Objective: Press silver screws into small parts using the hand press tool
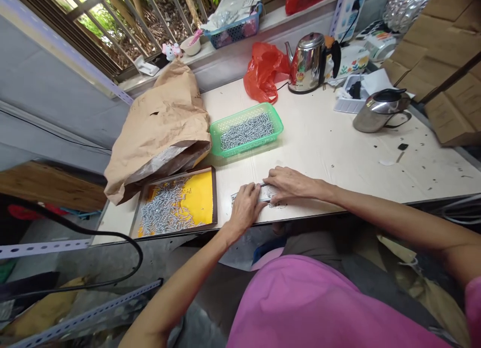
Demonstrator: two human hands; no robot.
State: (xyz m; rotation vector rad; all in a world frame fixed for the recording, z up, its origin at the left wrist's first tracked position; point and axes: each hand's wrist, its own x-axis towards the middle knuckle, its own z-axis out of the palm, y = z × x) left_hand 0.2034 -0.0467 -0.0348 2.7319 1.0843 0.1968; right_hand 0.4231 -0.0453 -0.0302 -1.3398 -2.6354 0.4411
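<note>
Both my hands rest on the white table [338, 147] near its front edge. My left hand [246, 207] has its fingers curled over a small clear plastic bag [265, 193] that seems to hold small metal parts. My right hand [287, 184] lies on the same bag from the right, fingers pressed together on it. To the left sits a yellow-bottomed tray [199, 195] with a heap of small silvery screws [165, 210]. Behind my hands stands a green plastic basket [276, 123] filled with more screws [246, 130].
A crumpled brown paper sack [161, 122] lies at the left. A red plastic bag [263, 70], a steel kettle [308, 62], a tipped steel jug [379, 110] and cardboard boxes [447, 62] stand at the back and right. A blue basket [235, 30] sits on the window sill.
</note>
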